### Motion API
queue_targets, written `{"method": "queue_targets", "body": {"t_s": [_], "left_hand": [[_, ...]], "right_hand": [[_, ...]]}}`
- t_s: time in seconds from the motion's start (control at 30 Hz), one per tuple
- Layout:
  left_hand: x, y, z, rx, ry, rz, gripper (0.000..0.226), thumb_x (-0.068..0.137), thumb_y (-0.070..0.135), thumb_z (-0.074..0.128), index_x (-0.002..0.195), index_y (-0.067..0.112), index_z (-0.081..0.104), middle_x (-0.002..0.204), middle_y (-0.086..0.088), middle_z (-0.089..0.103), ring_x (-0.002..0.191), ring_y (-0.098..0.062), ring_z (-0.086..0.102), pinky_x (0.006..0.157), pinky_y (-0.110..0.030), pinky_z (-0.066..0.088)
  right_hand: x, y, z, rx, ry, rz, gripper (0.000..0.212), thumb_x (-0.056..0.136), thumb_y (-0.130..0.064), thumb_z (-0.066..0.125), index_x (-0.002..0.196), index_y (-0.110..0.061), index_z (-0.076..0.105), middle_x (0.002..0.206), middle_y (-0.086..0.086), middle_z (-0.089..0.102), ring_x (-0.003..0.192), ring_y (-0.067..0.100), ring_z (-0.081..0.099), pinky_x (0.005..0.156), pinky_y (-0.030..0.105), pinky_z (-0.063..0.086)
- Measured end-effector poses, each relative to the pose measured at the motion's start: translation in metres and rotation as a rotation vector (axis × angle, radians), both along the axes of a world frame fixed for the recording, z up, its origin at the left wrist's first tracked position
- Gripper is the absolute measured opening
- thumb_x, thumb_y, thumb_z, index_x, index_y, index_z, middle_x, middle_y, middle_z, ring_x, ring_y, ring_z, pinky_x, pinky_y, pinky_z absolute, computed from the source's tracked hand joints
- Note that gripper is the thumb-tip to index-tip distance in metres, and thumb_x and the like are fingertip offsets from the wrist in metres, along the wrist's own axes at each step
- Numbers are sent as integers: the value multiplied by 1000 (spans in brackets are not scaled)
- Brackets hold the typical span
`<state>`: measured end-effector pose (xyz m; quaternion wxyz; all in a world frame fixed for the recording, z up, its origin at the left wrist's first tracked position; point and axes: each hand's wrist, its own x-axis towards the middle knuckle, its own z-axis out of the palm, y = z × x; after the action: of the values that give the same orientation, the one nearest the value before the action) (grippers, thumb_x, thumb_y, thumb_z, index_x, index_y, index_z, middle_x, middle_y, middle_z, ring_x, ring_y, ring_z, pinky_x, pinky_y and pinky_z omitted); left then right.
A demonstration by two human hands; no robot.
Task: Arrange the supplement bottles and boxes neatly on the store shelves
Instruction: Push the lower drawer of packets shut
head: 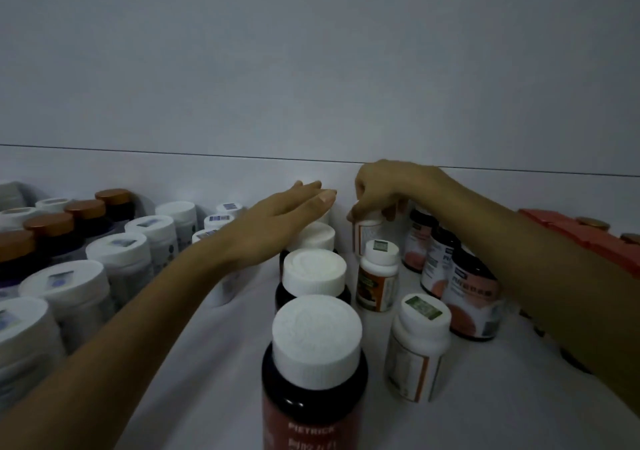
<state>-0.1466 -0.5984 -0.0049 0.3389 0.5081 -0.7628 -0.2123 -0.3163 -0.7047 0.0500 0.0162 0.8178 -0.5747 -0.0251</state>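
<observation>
Pinching small white orange-labelled plastic bottle (367, 233) by cap, right hand (388, 190), mid-frame; left hand (277, 221) flat, empty; liable to topple crowded neighbouring bottles (379, 276) if swung.

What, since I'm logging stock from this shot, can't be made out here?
Head view throughout.
The small white bottle: cap hidden inside the right hand pinching it.
The front dark bottle: label cut off by the bottom edge.
The white jar: mostly covered by the wrist of the left hand.
The red boxes: partly behind the right forearm, print too dim to read.
</observation>
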Motion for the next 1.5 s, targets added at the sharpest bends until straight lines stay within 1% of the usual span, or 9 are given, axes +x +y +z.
{"method": "queue_targets", "body": {"t_s": [0.23,0.47,0.57,0.67,0.87,0.93,1.13,1.27,1.5], "left_hand": [[-2,3,-2,6,-65,-22,68,79,64,27,141,37,38,155,16,22,143,-1,11,110,-26,10],[-4,3,-1,2,-95,-25,73,80,63,25,144,30,35,155,13,24,143,-2,11,112,-26,8],[-2,-2,-2,21,-109,-11,76,82,69,24,146,29,34,155,11,25,145,-6,12,117,-34,6],[1,-6,-5,-16,-132,-38,82,80,83,22,134,28,48,143,6,46,138,-16,32,115,-46,23],[-6,6,6,-177,53,29,57,93,54,25,138,28,48,135,22,42,121,7,35,90,-2,24],[-8,15,12,-229,78,59,50,98,47,27,137,26,48,136,19,44,119,8,37,83,2,23],[4,76,-2,-377,141,145,41,98,51,30,130,36,51,137,20,50,122,11,44,92,1,33],[10,123,-24,-501,210,232,37,97,40,34,123,28,57,127,12,60,119,-4,54,98,-26,45],[0,160,-56,-407,257,199,34,95,43,37,112,29,63,106,16,68,101,-8,64,79,-29,54]], "right_hand": [[9,-6,-16,32,42,-59,43,78,-42,76,81,-4,55,88,17,67,70,28,71,73,40,60],[-1,15,-4,-218,38,52,44,79,-49,72,71,-9,55,60,2,59,51,18,62,54,27,51],[-9,36,10,-71,-100,106,45,82,-47,69,87,-2,62,73,8,70,62,21,70,56,27,57],[-16,59,14,73,-99,142,47,82,-49,68,92,-3,62,80,8,73,67,18,72,58,26,58],[-22,92,9,-122,-339,262,27,86,-43,64,87,-16,60,78,0,70,67,12,69,58,25,57],[-21,106,11,-144,-407,327,22,87,-41,63,84,-19,59,75,-4,69,68,11,69,62,27,59],[-24,145,17,-204,-494,503,22,84,-44,62,84,-22,63,73,-5,71,65,5,67,59,21,56],[-24,171,9,-195,-585,607,19,86,-44,55,84,-26,62,73,-6,71,64,2,66,62,25,55],[-18,216,-16,-273,-392,534,64,58,-85,36,85,-32,59,70,-12,64,61,3,57,59,28,49]]}}
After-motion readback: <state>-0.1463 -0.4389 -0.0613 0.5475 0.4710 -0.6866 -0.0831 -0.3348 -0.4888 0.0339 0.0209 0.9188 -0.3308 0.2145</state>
